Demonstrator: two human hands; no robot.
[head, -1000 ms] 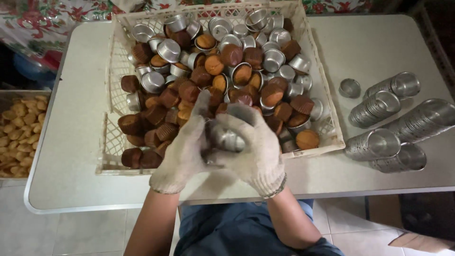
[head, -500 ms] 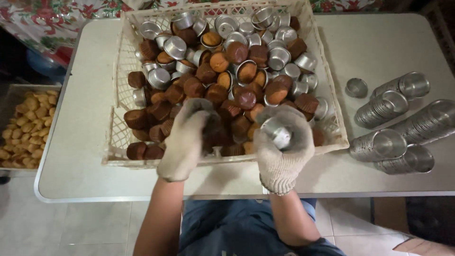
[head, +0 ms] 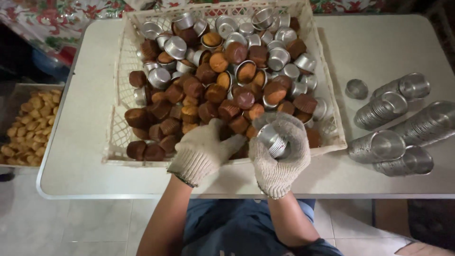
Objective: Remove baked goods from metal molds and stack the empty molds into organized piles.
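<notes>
Brown cakes point(head: 208, 102) and loose tins crowd the white crate point(head: 118, 99), with nested tin stacks point(head: 395, 128) lying right of it and a tray of pale cakes point(head: 21, 125) at the left. The gloved right hand point(head: 279, 156) is clamped on a tin stack point(head: 272, 140) at the crate's near edge; the left hand point(head: 204, 149) rests, fingers together, on the cakes beside it.

Overhead view, moderately lit. Light falls brightest on the pale bench point(head: 379, 52) right of the white basket point(head: 121, 95), while the floor and corners below the bench sink into shadow. The basket casts a soft shadow on the bench at its right wall. Small glints mark the metal cups point(head: 379, 144) stacked right of the basket. Focus is fairly sharp; the bench edges bow slightly from wide-angle distortion.
</notes>
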